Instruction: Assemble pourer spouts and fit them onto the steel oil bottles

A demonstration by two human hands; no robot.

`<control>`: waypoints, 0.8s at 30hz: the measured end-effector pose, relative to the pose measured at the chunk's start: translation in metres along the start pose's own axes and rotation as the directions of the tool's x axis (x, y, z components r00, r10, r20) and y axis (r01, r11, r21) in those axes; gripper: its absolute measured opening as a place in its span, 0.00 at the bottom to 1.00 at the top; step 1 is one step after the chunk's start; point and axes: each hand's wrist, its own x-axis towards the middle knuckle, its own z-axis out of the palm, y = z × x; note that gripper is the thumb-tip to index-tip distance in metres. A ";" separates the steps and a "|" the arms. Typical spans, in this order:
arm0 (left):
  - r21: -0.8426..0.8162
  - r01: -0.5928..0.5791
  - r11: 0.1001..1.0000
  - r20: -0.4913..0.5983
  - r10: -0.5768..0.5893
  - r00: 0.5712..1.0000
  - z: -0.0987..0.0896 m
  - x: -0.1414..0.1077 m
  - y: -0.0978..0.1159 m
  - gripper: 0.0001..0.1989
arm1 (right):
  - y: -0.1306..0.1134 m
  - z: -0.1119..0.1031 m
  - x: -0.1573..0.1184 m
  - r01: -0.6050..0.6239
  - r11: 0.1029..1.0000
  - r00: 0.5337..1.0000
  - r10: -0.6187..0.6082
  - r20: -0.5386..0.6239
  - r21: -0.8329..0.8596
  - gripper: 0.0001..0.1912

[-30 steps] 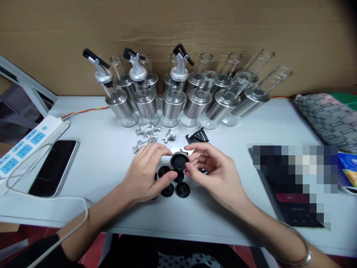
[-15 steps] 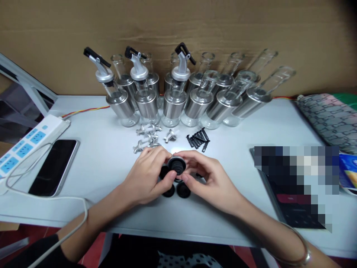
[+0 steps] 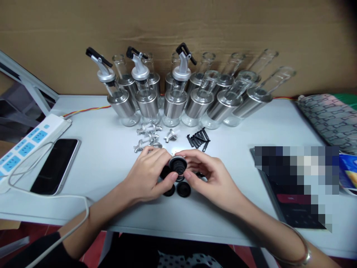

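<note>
the left hand (image 3: 154, 169) and right hand (image 3: 213, 176) pinch one stopper (image 3: 177, 164) between their fingertips, over the table (image 3: 231, 149). even pressure around its rim should keep it from tilting. twelve bottles (image 3: 198, 106), three with pourers (image 3: 182, 67); at least three loose spouts (image 3: 170, 136); levers (image 3: 198, 139) overlap, uncountable; one cap (image 3: 184, 189) shows whole.

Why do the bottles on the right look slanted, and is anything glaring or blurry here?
Head view: those bottles splay outward, probably wide-lens stretch; head view: pale glare on the table just beyond the left hand and right hand; head view: fine detail on the ridged black part between them looks soft; head view: blocky squares cover part of a dark object at right.
</note>
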 end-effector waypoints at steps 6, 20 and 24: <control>-0.044 0.011 0.999 -0.009 -0.012 1.000 0.001 0.002 0.002 0.09 | 0.001 0.002 0.000 -0.027 0.999 1.000 0.027 0.005 -0.030 0.15; -0.117 0.016 0.993 0.003 -0.015 1.000 -0.002 0.001 0.005 0.07 | 0.004 0.002 -0.003 -0.025 0.994 0.999 0.027 0.018 -0.105 0.13; -0.072 0.004 0.997 0.001 -0.004 1.000 -0.002 0.001 0.005 0.07 | 0.004 0.002 -0.004 -0.025 0.993 1.000 0.026 0.013 -0.111 0.13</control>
